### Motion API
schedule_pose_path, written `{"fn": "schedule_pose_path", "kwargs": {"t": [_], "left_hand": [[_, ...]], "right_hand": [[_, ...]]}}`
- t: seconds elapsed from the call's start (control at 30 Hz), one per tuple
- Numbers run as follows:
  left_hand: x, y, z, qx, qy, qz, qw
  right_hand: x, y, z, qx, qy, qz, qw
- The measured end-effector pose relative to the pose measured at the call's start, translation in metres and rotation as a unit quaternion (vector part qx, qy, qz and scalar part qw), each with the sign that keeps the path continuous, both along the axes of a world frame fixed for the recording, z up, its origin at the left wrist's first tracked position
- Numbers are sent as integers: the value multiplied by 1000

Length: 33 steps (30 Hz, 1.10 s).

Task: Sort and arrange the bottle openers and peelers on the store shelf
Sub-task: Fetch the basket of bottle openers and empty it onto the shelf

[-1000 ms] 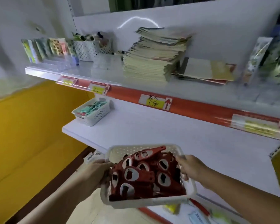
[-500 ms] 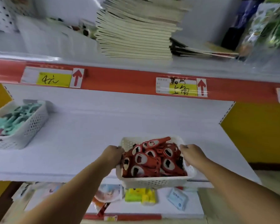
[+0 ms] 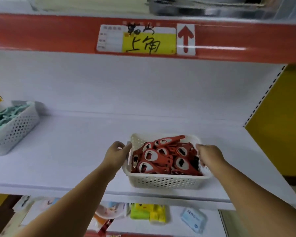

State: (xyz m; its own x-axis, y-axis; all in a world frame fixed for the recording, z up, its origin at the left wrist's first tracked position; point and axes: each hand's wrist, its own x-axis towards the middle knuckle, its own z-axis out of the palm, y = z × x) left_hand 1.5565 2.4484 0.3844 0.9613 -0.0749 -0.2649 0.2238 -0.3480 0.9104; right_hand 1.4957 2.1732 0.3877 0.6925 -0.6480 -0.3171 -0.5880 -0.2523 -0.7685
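A white perforated basket (image 3: 166,182) full of red bottle openers (image 3: 162,156) sits on the white shelf (image 3: 72,151), near its front edge and right of centre. My left hand (image 3: 115,153) grips the basket's left rim. My right hand (image 3: 209,154) grips the right rim, with its fingers curled over the edge. A second white basket (image 3: 15,129) holding teal items stands at the shelf's left end.
A red price rail with a yellow handwritten label (image 3: 149,40) runs overhead. A yellow side panel (image 3: 278,117) bounds the shelf on the right. Packaged goods (image 3: 149,212) lie on the lower shelf.
The basket of openers has moved forward and now rests on the shelf. My view has moved closer, so the upper shelf's stacked books have slid out of sight.
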Motion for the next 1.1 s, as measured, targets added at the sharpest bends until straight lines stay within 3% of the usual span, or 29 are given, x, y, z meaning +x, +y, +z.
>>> {"fn": "schedule_pose_path", "kwargs": {"t": [0.3,0.43,0.53,0.77,0.97,1.1], "left_hand": [[-10,-16,-28,-220,-28,-119,968],[-9,-16,-39,-227,-85,-119,963],[-12,-17,-55,-250,-90,-62,962],[-29,-17,-70,-205,-107,36,972],[-30,-12,-70,-174,-93,2,980],[-20,-9,-80,-192,-104,-17,976]], "right_hand": [[14,-12,-13,6,-15,7,1000],[10,-14,-16,8,-36,21,999],[12,-13,-17,-5,-68,23,997],[-7,-2,-14,-47,-79,25,995],[-11,-1,-10,24,-91,13,995],[-11,2,-13,129,-145,7,981]]}}
